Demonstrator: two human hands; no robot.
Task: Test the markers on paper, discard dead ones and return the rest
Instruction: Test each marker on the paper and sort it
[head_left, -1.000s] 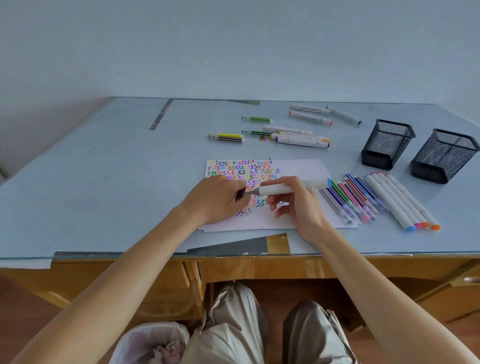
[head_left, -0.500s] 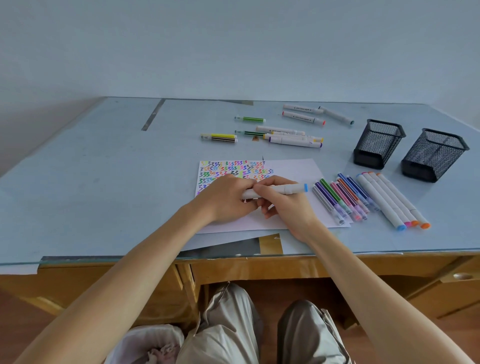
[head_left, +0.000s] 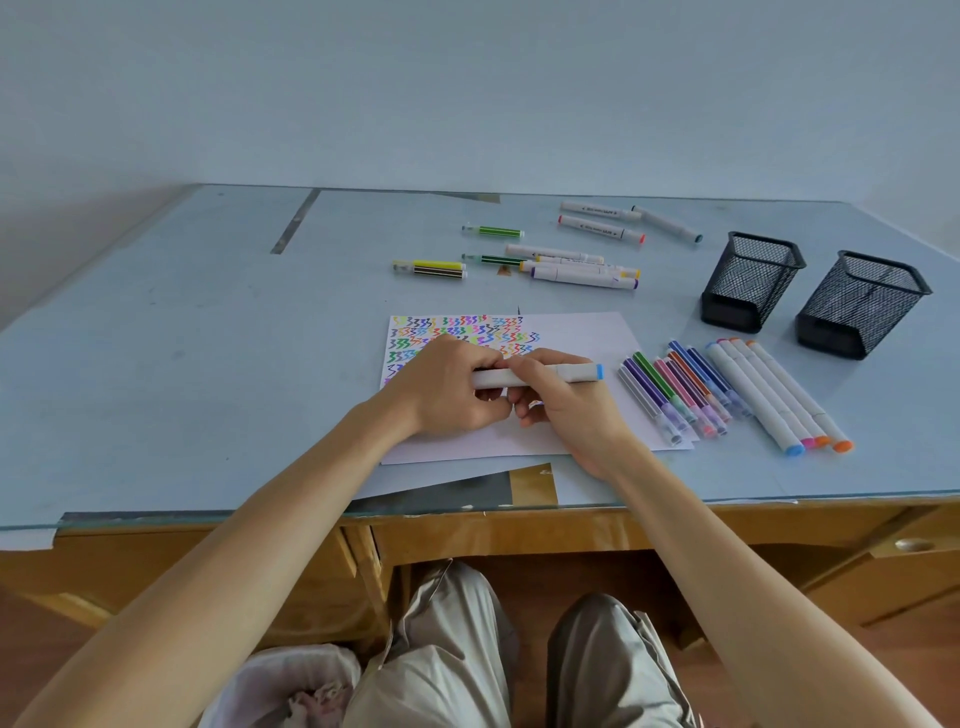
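Now a white marker (head_left: 535, 375) with a blue end cap is held level at the centre of the frame, gripped from both sides: the left hand (head_left: 447, 387) is curled round its left end and the right hand (head_left: 563, 402) is wrapped round its middle. A second ago the dark tip was bared and pointed at the left hand; that tip is now covered, and the barrel is closed into one long white piece. Both hands are kept above the paper (head_left: 587, 338), whose upper left part is filled with coloured zigzags. Just right of the paper, a row of thin coloured markers (head_left: 675, 389) and four thick white markers (head_left: 769, 395) are laid side by side. Two black mesh cups (head_left: 750, 280) are seen at the right, and a loose group of markers (head_left: 571, 265) is scattered at upper centre on the glass-topped desk (head_left: 182, 338).
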